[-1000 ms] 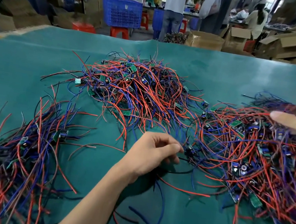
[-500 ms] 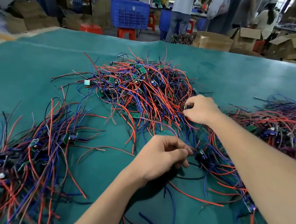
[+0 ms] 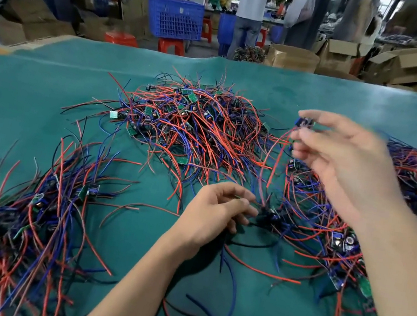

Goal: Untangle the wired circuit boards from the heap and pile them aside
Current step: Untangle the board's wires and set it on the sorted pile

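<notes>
A tangled heap [image 3: 198,129] of small green circuit boards with red, blue and black wires lies mid-table. It runs on into a second tangle [image 3: 416,185] at the right. A sorted pile [image 3: 14,222] of wired boards lies at the near left. My left hand [image 3: 214,219] pinches the wires of a dark board [image 3: 271,218] low on the green mat. My right hand [image 3: 342,165] is raised above the heap and pinches a small blue-topped board [image 3: 304,122], whose red wires trail down toward the tangle.
The green mat [image 3: 48,94] covers the whole table. Loose blue, red and black wires [image 3: 232,312] lie near the front edge. Beyond the far edge stand cardboard boxes [image 3: 291,57], a blue crate [image 3: 174,18], red stools and people.
My right hand has lifted off the heap and pulled back to the right, bringing a small board up with it. My left hand keeps its pinch in the same spot.
</notes>
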